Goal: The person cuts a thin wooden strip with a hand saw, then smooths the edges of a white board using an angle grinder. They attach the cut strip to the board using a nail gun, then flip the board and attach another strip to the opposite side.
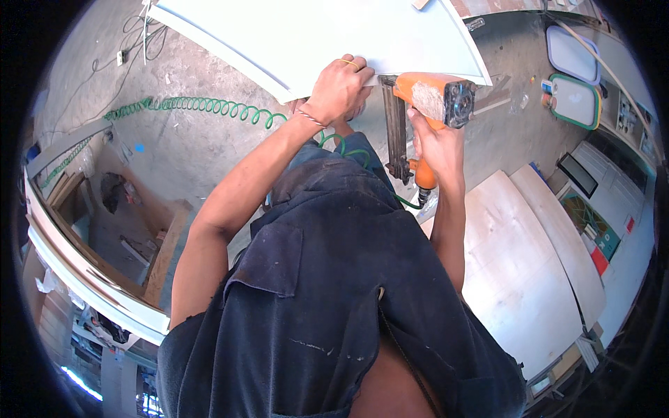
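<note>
A large white panel (pixel 313 35) with raised edge strips stretches across the top of the view. At its near edge my left hand (pixel 341 90) is closed, with curled fingers gripping the rim; the fingertips are partly hidden. My right hand (pixel 439 143) is wrapped round the handle of an orange pneumatic nail gun (pixel 425 90). The gun's nose points left, close against the panel's near edge, beside my left hand. Its dark magazine (pixel 396 132) extends toward me. A green coiled air hose (pixel 223 108) is joined to the base of the handle and passes behind my legs.
Pale wooden boards (pixel 516 258) lie at the right. Shallow trays with blue and green rims (pixel 577 101) stand at the far right. A wood-framed structure (pixel 90 285) with scraps inside is at the left. Thin cables (pixel 125 56) trail over the concrete floor.
</note>
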Demonstrator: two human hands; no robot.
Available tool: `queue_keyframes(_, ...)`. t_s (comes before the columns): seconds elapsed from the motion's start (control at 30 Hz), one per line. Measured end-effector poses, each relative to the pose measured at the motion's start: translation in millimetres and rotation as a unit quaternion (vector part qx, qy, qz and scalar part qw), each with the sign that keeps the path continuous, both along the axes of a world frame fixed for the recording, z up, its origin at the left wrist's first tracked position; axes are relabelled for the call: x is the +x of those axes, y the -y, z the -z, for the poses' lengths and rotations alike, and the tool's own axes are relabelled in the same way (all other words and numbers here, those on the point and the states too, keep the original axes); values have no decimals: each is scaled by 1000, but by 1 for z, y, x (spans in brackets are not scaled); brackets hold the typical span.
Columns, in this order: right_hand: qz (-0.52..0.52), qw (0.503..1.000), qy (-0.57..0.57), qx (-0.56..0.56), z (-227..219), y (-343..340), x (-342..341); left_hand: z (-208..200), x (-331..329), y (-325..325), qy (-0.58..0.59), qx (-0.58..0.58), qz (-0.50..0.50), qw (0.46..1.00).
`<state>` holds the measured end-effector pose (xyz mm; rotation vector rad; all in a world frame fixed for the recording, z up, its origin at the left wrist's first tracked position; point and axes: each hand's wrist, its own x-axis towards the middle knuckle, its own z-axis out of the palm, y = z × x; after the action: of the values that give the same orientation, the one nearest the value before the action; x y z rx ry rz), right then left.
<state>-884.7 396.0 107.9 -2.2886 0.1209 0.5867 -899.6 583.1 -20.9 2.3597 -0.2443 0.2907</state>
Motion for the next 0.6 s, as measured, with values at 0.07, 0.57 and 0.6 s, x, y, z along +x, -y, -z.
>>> queue_keyframes(0.07, -1, 1000, 6, 0, 2, 0, 0, 2, -1, -3, 12, -23, 6, 1000)
queue_keyframes(0.57, -31, 998, 40, 27, 11, 1, -2, 7, 0, -3, 5, 19, 46, 999)
queue_keyframes(0.6, -34, 998, 39, 23, 11, 1, -1, 7, 0, -4, 5, 18, 46, 999)
